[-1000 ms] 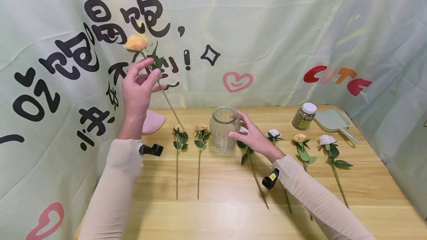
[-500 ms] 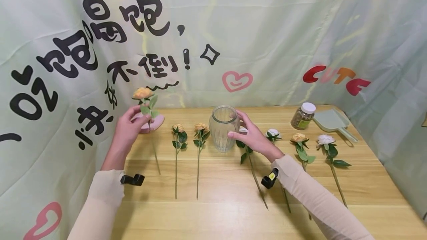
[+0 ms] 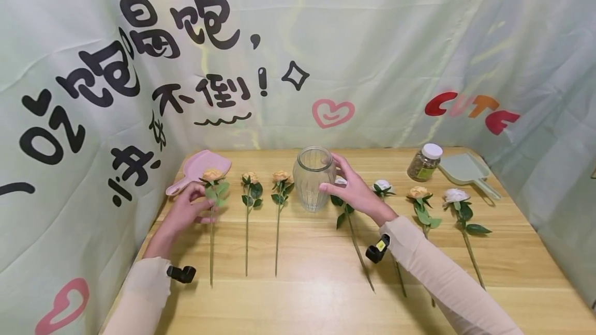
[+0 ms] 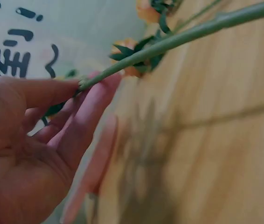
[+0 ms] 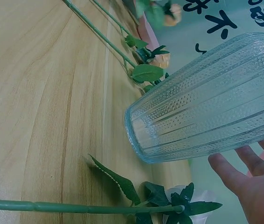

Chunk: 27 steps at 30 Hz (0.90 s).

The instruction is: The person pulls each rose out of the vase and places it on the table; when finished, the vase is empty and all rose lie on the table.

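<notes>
My left hand [image 3: 185, 207] pinches the stem of a yellow-orange rose [image 3: 212, 174] near its leaves, at the left of the table. In the left wrist view the thumb and fingers meet on the green stem [image 4: 169, 44], and its shadow falls on the wood apart from it. My right hand [image 3: 355, 193] holds a ribbed clear glass vase [image 3: 311, 190] by its right side, thumb at the front. The vase stands upright with nothing in it. Two more yellow-orange roses, one [image 3: 250, 177] and another [image 3: 281, 176], lie between the left hand and the vase.
To the right of the vase lie several roses, among them a white rose [image 3: 455, 195] and a peach rose [image 3: 419, 193]. A white-capped jar [image 3: 425, 163] and a pale green dustpan [image 3: 464, 168] stand at the back right. A pink dustpan [image 3: 205, 163] lies at the back left.
My left hand has come down from in front of the curtain to the table's left with the rose, whose stem now points toward the front edge. The right hand and vase stay put.
</notes>
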Available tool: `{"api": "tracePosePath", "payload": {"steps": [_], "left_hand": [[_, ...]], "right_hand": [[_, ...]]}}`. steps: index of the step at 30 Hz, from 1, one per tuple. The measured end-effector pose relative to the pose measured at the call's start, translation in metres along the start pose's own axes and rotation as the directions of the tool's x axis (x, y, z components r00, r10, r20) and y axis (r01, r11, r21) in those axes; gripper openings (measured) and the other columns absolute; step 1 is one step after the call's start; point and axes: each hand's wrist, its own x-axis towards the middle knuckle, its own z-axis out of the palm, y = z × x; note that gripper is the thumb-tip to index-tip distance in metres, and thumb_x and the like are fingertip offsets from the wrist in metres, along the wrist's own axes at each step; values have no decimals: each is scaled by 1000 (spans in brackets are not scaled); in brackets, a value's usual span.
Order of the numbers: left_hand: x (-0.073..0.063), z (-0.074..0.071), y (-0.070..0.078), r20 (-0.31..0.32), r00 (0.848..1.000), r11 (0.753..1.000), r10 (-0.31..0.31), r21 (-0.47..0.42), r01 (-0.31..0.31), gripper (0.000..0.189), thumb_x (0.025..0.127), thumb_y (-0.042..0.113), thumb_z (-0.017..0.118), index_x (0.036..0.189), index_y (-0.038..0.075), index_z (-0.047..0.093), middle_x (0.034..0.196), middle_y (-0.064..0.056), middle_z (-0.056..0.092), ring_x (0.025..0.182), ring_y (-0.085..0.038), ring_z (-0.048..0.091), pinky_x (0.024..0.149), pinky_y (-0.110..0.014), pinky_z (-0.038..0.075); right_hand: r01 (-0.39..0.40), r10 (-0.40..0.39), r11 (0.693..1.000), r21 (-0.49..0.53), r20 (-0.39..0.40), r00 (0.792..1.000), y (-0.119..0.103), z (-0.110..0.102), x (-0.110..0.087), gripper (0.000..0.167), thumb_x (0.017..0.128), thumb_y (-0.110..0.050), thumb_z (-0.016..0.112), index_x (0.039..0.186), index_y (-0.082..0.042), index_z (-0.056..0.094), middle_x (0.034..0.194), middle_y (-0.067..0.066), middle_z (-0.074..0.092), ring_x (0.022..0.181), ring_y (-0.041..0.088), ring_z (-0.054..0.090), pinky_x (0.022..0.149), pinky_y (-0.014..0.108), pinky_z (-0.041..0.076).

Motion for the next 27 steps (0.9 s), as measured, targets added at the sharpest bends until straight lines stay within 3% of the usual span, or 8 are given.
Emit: {"api": "tracePosePath", "payload": {"steps": [4, 8, 12, 19, 27], "left_hand": [[0, 2, -16, 64, 993, 995, -97, 23, 95, 25, 108, -1, 62, 128, -7, 47, 124, -17, 60, 93, -20, 77, 83, -45, 71], [-1, 5, -25, 24, 987, 982, -158, 107, 154, 31, 107, 2, 65, 134, -8, 52, 127, -23, 61, 93, -19, 73, 78, -40, 72], [-3, 6, -26, -11, 986, 969, -169, 183, 168, 33, 106, 3, 67, 135, -8, 54, 125, -22, 64, 94, -17, 68, 72, -36, 71], [-3, 9, -31, -4, 987, 978, -158, 140, 157, 41, 106, 4, 68, 141, -9, 52, 138, -29, 60, 100, -17, 68, 80, -37, 71], [-6, 6, -34, -24, 983, 974, -180, 138, 182, 51, 107, 20, 73, 146, -4, 50, 137, -24, 59, 105, -19, 68, 84, -39, 71]], "right_hand": [[-10, 10, 1000, -2, -4, 1000, 1, 0, 1, 90, 104, -33, 77, 174, -37, 20, 179, 10, 25, 166, 40, 27, 127, 64, 43], [-7, 7, 1000, -4, -3, 1000, 1, 0, 1, 89, 104, -32, 77, 173, -36, 21, 179, 10, 26, 166, 40, 27, 127, 64, 43], [-5, 5, 1000, -4, -4, 1000, 1, 0, 1, 90, 104, -32, 77, 174, -35, 20, 180, 11, 25, 166, 41, 27, 127, 65, 43], [10, -10, 1000, -3, -8, 1000, 2, -1, 1, 89, 105, -29, 76, 174, -34, 20, 180, 11, 24, 165, 41, 28, 127, 66, 43], [-12, 12, 1000, 2, 1, 1000, 1, 0, 0, 91, 105, -35, 76, 174, -37, 17, 182, 9, 20, 166, 40, 26, 128, 65, 42]]}}
